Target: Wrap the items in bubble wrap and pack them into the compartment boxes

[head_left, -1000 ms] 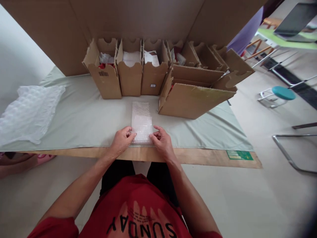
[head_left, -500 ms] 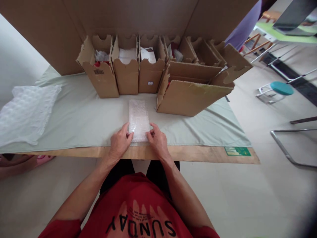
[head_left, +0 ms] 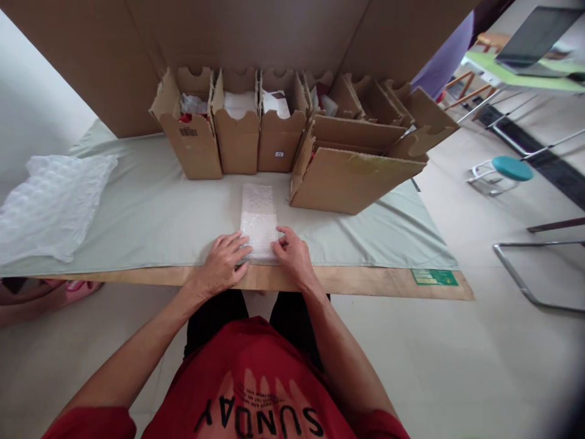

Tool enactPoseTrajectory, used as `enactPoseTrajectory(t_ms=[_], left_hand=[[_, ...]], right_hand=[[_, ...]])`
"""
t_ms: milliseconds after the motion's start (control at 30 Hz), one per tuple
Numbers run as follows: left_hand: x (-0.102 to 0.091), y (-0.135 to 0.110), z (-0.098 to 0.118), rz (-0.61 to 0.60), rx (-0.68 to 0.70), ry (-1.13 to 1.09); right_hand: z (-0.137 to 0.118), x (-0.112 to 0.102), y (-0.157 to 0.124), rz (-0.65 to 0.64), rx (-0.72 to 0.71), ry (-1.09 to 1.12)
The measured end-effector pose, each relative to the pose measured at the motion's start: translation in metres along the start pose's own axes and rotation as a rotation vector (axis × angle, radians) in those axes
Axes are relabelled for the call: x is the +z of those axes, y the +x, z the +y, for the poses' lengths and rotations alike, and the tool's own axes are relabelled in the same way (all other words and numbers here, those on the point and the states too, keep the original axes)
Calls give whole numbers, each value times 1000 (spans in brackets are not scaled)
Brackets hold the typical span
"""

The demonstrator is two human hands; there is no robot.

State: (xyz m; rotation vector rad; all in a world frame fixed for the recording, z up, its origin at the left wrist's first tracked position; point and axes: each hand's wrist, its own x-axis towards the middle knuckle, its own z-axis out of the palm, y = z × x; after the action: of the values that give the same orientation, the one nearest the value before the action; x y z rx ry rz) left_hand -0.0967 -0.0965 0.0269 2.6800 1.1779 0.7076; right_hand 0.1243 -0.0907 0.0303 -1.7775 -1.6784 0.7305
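Observation:
A flat bubble-wrap pouch point(head_left: 258, 216) lies lengthwise on the pale green cloth near the table's front edge. My left hand point(head_left: 222, 261) rests at its lower left corner, palm down, fingers stretched out and slightly apart, fingertips touching the pouch edge. At the lower right edge, my right hand point(head_left: 294, 255) has its thumb on the pouch and its fingers curled, pinching the side. Whether anything is inside the pouch I cannot make out.
Upright cardboard file boxes point(head_left: 235, 137) line the back, several holding white packets. A wider cardboard box point(head_left: 356, 183) stands angled at right. Larger bubble wrap point(head_left: 55, 201) lies at left. A tall cardboard panel point(head_left: 247, 36) rises behind. A teal stool point(head_left: 512, 168) stands on the floor; someone's foot point(head_left: 75, 291) shows at left.
My left hand has opened from a pinch on the pouch's left edge, its fingers now flatter and stretched out. My right hand stays on the right edge. The view has shifted slightly.

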Motion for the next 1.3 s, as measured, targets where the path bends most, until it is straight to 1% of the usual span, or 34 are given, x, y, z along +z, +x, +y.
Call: enactPoseTrajectory(t_ms=[67,100,167,233,333,433,533,633,800,900,1000,1067,1133,1200,1300], left_hand=[[1,2,-3,33,18,-14],[2,4,-4,52,29,-24],[2,5,-6,86,44,-49],[3,7,-8,117,36,-82],[3,9,-9,126,5,-111],[1,12,-8,71,-25,-117],[-4,14,-6,9,-75,-128],[-7,18,-7,-40,-117,-135],[-12,23,-9,-58,-201,-229],[-17,23,-7,-52,-276,-337],[-21,23,-5,-78,-395,-445],[-22,25,-5,-103,-473,-539],[-19,27,-5,-104,-530,-631],[-15,30,-6,-72,-570,-639],[-6,33,-6,-18,-601,-461]], right_hand=[[1,-7,-5,-10,-40,3],[2,-12,-9,12,-76,-8],[2,-20,-17,82,-179,-36],[2,-26,-25,108,-295,-59],[2,-25,-28,12,-418,-112],[1,-18,-23,-97,-450,-205],[1,-12,-17,-143,-443,-285],[0,-12,-12,-139,-438,-308],[-6,-18,-7,-149,-408,-269],[-11,-25,-9,-179,-354,-197],[-10,-29,-13,-211,-270,-38],[-5,-28,-14,-213,-205,68],[1,-22,-12,-175,-149,136],[6,-14,-9,-120,-108,161],[7,-5,-7,-15,-101,95]])
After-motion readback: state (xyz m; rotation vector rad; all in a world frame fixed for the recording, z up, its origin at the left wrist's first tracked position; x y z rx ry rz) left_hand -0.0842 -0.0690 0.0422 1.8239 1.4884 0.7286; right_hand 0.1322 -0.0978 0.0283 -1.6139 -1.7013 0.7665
